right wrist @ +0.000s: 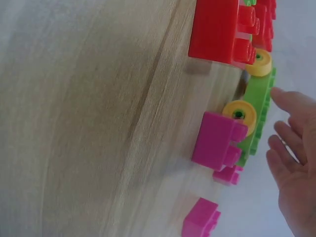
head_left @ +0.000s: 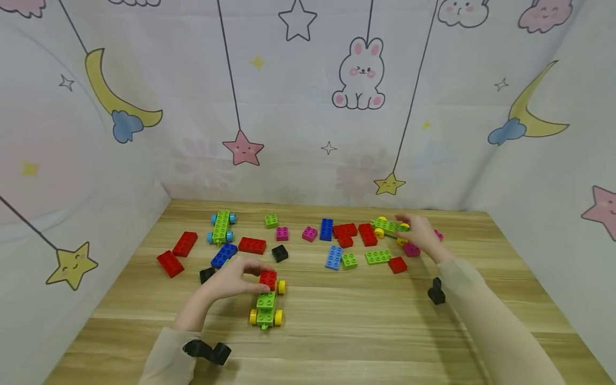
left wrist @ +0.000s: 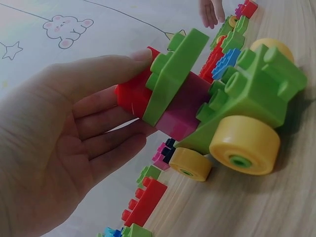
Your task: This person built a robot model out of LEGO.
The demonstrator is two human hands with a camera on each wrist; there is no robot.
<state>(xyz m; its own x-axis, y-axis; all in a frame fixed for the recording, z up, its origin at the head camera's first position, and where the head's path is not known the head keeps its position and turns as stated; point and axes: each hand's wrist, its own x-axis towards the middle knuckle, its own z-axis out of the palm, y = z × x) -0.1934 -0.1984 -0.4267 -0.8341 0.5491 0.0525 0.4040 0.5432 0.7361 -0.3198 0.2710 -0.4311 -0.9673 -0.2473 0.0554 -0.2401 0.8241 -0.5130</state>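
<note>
My left hand point(head_left: 233, 278) pinches the red brick point(head_left: 268, 280) on a toy car, thumb on one side and fingers on the other. In the left wrist view the car stacks a green plate point(left wrist: 178, 74) and a magenta brick point(left wrist: 185, 111) on a green wheeled base point(left wrist: 256, 91) with yellow wheels point(left wrist: 245, 145). My right hand point(head_left: 421, 235) is at the back right, over a second green wheeled base point(head_left: 392, 227). Its fingers are loosely spread beside that base in the right wrist view, with nothing held; contact cannot be told.
A third green base point(head_left: 222, 225) with blue wheels stands at the back left. Several loose bricks lie across the back of the wooden table point(head_left: 337, 342), among them a red brick point(head_left: 252, 245), a black brick point(head_left: 279, 253) and a light blue brick point(head_left: 334, 258). A patterned cloth point(head_left: 298, 107) hangs behind.
</note>
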